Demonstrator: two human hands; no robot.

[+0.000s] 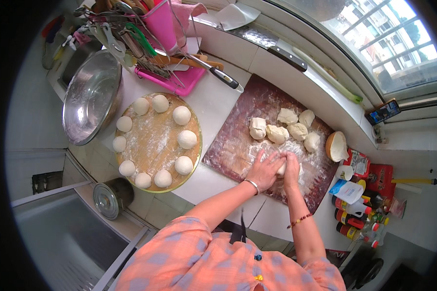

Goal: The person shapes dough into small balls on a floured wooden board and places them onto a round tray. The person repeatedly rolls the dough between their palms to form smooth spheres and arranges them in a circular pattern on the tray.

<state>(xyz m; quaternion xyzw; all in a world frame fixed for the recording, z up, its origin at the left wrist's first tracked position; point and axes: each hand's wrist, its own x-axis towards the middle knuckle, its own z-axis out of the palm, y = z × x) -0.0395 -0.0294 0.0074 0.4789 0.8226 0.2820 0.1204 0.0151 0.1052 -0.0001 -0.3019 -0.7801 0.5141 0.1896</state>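
Note:
Between my two hands is a piece of white dough (281, 170), mostly covered by the fingers. My left hand (263, 171) presses against its left side, and my right hand (292, 169) cups the right side. Both are over a floured, dark red cutting board (229, 145). Just beyond them lie several rough-cut dough lumps, among them a nearer one (277, 134) and one at the right (312, 142). To the left, smooth round dough balls such as this one (184, 165) ring the edge of a round wooden board (149, 142) dusted with flour.
A large steel basin (93, 98) stands behind the round board. Near the pink utensil rack (178, 83), a long-handled tool (224, 77) juts out. A kitchen knife (287, 58) lies on the window ledge. Right of the cutting board are a bowl (337, 146) and several sauce bottles (349, 217).

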